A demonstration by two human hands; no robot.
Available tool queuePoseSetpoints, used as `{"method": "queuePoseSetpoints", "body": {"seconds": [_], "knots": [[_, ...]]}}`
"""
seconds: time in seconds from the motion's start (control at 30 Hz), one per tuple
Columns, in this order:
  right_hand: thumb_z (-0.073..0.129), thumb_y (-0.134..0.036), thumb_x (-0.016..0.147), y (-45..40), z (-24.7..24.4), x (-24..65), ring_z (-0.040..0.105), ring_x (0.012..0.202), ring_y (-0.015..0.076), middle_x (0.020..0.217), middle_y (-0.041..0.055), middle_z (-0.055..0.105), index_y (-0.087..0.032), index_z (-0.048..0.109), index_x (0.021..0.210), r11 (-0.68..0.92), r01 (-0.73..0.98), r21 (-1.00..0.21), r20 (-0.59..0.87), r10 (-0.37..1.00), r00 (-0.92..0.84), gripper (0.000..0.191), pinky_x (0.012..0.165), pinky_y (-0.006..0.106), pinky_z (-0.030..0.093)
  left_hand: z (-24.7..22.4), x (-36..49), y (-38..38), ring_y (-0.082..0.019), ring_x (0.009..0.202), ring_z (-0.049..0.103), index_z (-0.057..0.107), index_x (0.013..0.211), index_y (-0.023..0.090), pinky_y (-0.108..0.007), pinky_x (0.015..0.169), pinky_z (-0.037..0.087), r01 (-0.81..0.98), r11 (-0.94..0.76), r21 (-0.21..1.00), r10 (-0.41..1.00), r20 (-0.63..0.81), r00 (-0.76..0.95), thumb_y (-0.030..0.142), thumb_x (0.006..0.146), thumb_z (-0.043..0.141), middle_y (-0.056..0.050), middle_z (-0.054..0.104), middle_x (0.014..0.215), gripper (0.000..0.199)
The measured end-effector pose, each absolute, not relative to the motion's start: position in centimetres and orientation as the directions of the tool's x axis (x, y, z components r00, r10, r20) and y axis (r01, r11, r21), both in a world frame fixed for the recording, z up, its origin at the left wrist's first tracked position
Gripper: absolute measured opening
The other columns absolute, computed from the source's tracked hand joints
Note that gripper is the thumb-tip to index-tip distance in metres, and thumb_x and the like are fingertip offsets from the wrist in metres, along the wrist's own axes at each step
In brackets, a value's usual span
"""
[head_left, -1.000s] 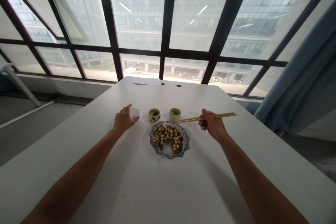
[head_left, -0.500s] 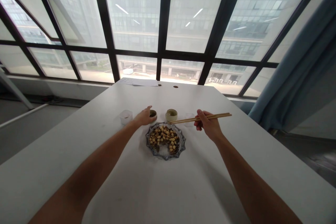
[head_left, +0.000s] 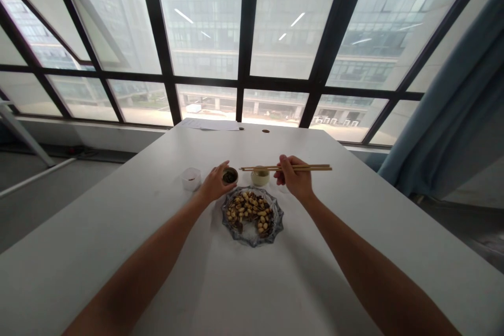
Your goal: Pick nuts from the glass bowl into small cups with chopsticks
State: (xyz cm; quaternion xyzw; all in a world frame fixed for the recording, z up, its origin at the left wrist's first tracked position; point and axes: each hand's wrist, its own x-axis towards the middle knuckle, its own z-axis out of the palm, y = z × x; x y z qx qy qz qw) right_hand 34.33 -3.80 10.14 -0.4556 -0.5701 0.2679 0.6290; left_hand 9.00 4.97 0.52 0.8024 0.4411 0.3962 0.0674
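My left hand point(head_left: 213, 185) curves its thumb and fingers around a small dark cup point(head_left: 230, 176) with dark bits inside. In my right hand point(head_left: 296, 178) is a pair of wooden chopsticks point(head_left: 319, 167), held level. Their tips reach left, close to the dark cup, and nothing can be made out between them. Below the sticks stands a pale green cup point(head_left: 260, 179), its rim partly covered by them. Nearer to me, a scalloped glass dish point(head_left: 254, 241) contains pistachio-like nuts point(head_left: 249, 205) and dark seeds, with a bare patch at its near side.
Left of my left hand is a clear plastic container point(head_left: 191, 180) with a little something inside. Sheets of paper point(head_left: 208, 124) lie at the far edge of the white table point(head_left: 252, 294), near two round holes. Beyond are windows; a blue curtain point(head_left: 452, 100) hangs at right.
My right hand has moved left and slightly up, carrying the chopstick tips from the dish's rim toward the dark cup. My left hand's fingers now wrap the cup, which appears tilted toward me.
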Motion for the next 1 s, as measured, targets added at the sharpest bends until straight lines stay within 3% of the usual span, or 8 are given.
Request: {"method": "queuePoseSetpoints", "body": {"seconds": [0.27,0.4,0.47,0.57,0.73,0.87,1.0], "knots": [[0.064,-0.071,0.075,-0.7,8.1,30.7,0.059,0.045,0.0121,0.058,0.0033,0.067,-0.020,0.059,0.066,0.442,0.227,-0.868,0.450,0.893,-0.019,0.053,0.042,0.022,0.047,-0.3,8.7,5.1,-0.028,0.120,0.059,0.038,0.142,0.021,-0.047,0.104,0.046,0.635,-0.597,0.490,0.761,0.596,0.255,0.045,0.073,0.076,-0.013,0.063,0.130,0.082],[0.056,-0.077,0.077,-2.9,10.1,33.7,0.053,0.037,0.0108,0.050,0.0026,0.062,-0.019,0.061,0.062,0.417,0.255,-0.872,0.441,0.896,0.043,0.060,0.035,0.021,0.042,-0.7,9.1,5.3,-0.029,0.125,0.056,0.041,0.140,0.020,-0.047,0.107,0.045,0.629,-0.595,0.501,0.761,0.603,0.239,0.047,0.075,0.074,-0.014,0.059,0.136,0.077],[0.056,-0.078,0.077,-4.6,11.8,35.6,0.047,0.031,0.0099,0.041,0.0015,0.056,-0.018,0.060,0.058,0.356,0.323,-0.877,0.394,0.917,0.057,0.063,0.030,0.021,0.035,-0.8,9.2,5.4,-0.029,0.126,0.055,0.042,0.139,0.019,-0.047,0.108,0.044,0.628,-0.583,0.515,0.770,0.597,0.226,0.047,0.076,0.073,-0.014,0.058,0.136,0.075],[0.055,-0.078,0.077,-7.1,13.9,37.5,0.042,0.026,0.0093,0.035,0.0014,0.051,-0.018,0.058,0.051,0.260,0.457,-0.851,0.252,0.964,-0.081,0.066,0.026,0.020,0.029,-0.8,9.5,5.3,-0.029,0.125,0.055,0.043,0.139,0.018,-0.046,0.109,0.043,0.627,-0.561,0.541,0.789,0.578,0.207,0.047,0.077,0.071,-0.015,0.058,0.137,0.073],[0.054,-0.072,0.083,-9.1,13.9,36.8,0.047,0.028,0.0097,0.038,0.0009,0.055,-0.019,0.058,0.054,0.262,0.564,-0.783,0.119,0.953,-0.277,0.060,0.030,0.020,0.035,-1.0,9.6,5.2,-0.028,0.126,0.055,0.043,0.138,0.017,-0.045,0.109,0.043,0.606,-0.547,0.578,0.808,0.555,0.200,0.050,0.079,0.068,-0.016,0.057,0.137,0.073],[0.051,-0.065,0.089,-8.9,12.2,35.2,0.052,0.032,0.0109,0.042,0.0001,0.058,-0.020,0.057,0.058,0.337,0.547,-0.766,0.181,0.930,-0.319,0.055,0.034,0.020,0.039,-1.1,9.7,5.0,-0.028,0.126,0.055,0.044,0.138,0.017,-0.044,0.109,0.042,0.607,-0.531,0.591,0.820,0.539,0.192,0.050,0.079,0.068,-0.015,0.057,0.138,0.072],[0.048,-0.065,0.091,-8.4,11.3,34.5,0.054,0.035,0.0115,0.045,0.0010,0.059,-0.019,0.056,0.061,0.374,0.521,-0.767,0.306,0.928,-0.214,0.056,0.034,0.020,0.040,-1.1,9.8,5.0,-0.029,0.125,0.055,0.044,0.138,0.018,-0.045,0.108,0.043,0.608,-0.524,0.597,0.825,0.532,0.189,0.050,0.079,0.068,-0.015,0.057,0.137,0.072]]}}
